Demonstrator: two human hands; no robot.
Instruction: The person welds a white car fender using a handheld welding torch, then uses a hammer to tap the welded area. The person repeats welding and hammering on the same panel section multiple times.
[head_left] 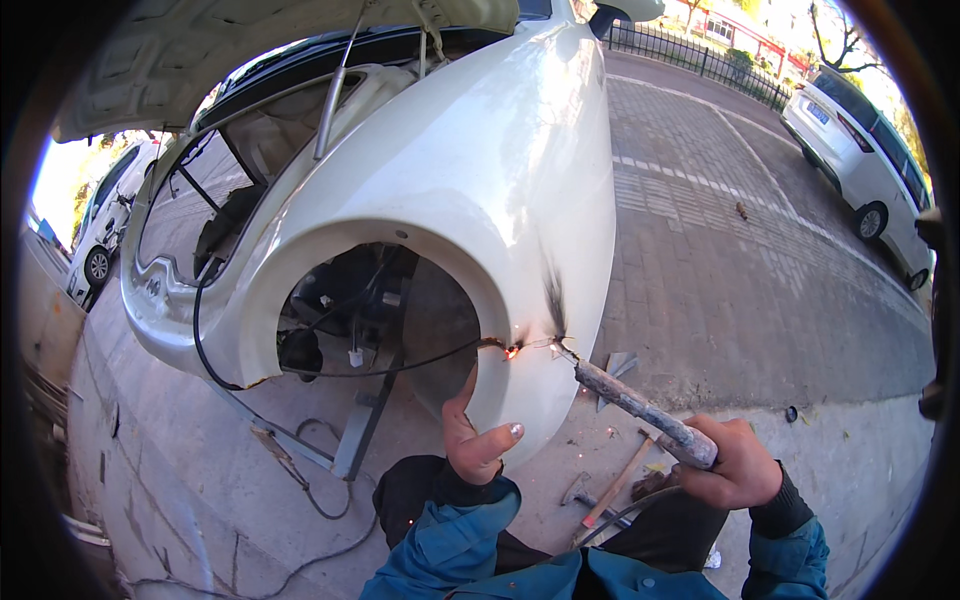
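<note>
A stained tubular tool (632, 402) slants beside a white, dark-streaked fender (500, 215) with one glowing spot (513, 352).

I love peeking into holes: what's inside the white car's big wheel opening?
In the wheel opening, there are black parts, a small white piece and a dark cable crossing it. The white panel hides whatever's behind.

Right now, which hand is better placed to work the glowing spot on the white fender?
Probably the right hand: it grips the grey-handled tool, whose thin tip points toward the glowing spot on the white fender. The left hand shows no tool and sits by the wheel-arch edge.
</note>
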